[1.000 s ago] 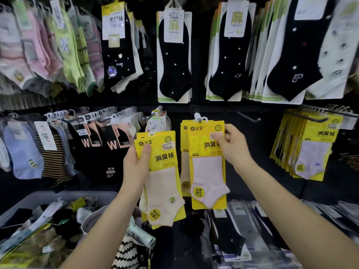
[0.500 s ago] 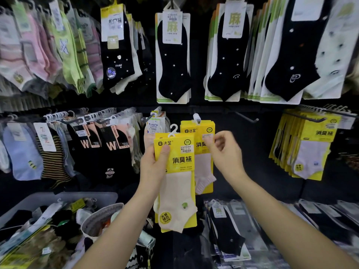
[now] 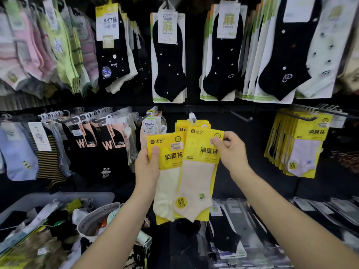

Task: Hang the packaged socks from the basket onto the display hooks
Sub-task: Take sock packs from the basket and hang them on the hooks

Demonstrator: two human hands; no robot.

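1. Right, far left and low: the grey plastic basket (image 3: 58, 197) sits heaped with loose packaged socks in mixed colours.
2. Just above it, a rail of black socks marked with a pale "W" (image 3: 104, 144) hangs from white plastic hangers.
3. Over to the left hand (image 3: 147, 166): the thumb lies across the front and the fingers curl behind, clamped on the left edge of a yellow-card pack of cream ankle socks (image 3: 165, 152), held upright at chest height in front of the display.
4. Overlapping that pack on its right side is a 2nd yellow-card pack (image 3: 198, 181), cream sock with a small green mark near the toe, tilted slightly so its top leans right.
5. Directly behind both, a stack of matching yellow packs (image 3: 194, 125) hangs on the white-tipped display hook (image 3: 192, 116). The 2nd pack's top edge sits just below that tip; whether it touches the stack, I cannot tell.
6. The right hand (image 3: 231, 150) pinches the 2nd pack's top right corner between thumb and curled fingers. The 2 hands are apart, 1 pack each.
7. Further right, a dark metal peg (image 3: 240, 117) juts from the black wall.
8. Far right, a bunch of yellow packs with lilac socks (image 3: 303, 148) hangs on its own hook.
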